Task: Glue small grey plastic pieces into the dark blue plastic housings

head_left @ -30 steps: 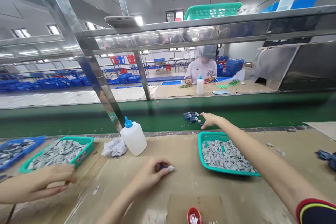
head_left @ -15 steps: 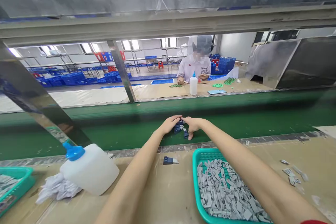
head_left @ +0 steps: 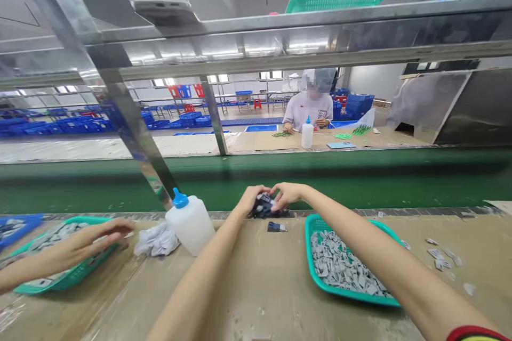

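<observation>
Dark blue parts (head_left: 264,206), seemingly a small bunch, are gripped by the closed fingers (head_left: 280,191) of the left hand (head_left: 248,202) and right hand (head_left: 288,194), near a teal basket (head_left: 352,292) heaped with grey pieces (head_left: 340,269)

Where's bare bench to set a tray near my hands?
Bare bench lies between your left forearm and the teal basket, below the small dark part. It's crowded at your left hand and right hand, and by the glue bottle and crumpled tissue.
</observation>
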Action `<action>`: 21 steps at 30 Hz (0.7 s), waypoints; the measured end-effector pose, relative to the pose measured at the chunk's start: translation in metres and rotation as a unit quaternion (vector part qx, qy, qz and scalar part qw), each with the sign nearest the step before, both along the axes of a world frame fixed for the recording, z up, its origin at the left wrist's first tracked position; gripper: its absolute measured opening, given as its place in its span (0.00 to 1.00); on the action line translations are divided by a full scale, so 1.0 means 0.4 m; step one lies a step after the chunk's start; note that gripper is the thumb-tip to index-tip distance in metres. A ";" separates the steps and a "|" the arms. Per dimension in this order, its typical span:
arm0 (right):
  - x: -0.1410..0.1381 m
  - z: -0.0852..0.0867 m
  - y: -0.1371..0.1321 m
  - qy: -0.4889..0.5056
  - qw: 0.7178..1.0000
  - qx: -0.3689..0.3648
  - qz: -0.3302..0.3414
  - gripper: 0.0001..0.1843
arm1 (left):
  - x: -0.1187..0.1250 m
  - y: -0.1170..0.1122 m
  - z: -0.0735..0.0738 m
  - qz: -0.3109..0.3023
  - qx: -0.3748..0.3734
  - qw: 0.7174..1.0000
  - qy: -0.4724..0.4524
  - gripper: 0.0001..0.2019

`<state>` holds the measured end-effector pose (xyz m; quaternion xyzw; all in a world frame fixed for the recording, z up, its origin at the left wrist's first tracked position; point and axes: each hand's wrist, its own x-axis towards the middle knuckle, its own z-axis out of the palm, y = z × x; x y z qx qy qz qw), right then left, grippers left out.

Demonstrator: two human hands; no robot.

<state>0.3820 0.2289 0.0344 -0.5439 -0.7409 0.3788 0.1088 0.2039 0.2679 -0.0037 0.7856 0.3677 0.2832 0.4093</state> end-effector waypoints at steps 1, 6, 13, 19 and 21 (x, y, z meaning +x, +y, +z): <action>-0.016 0.005 -0.014 0.004 1.000 -0.007 0.012 0.36 | -0.007 -0.020 -0.004 0.000 0.000 1.000 0.004 0.18; -0.006 0.054 -0.096 0.043 0.998 -0.018 0.040 0.27 | -0.045 -0.097 -0.012 -0.003 0.002 1.000 0.028 0.22; 0.204 0.114 -0.208 -0.017 0.997 0.033 -0.071 0.16 | 0.033 -0.081 0.013 0.031 0.066 0.989 0.130 0.26; 0.221 0.015 -0.356 -0.177 0.968 0.085 -0.155 0.11 | 0.136 -0.078 -0.004 -0.022 0.104 0.965 0.239 0.16; 0.192 -0.018 -0.384 -0.210 0.954 0.099 -0.189 0.13 | 0.130 -0.091 -0.005 -0.034 0.113 0.961 0.250 0.13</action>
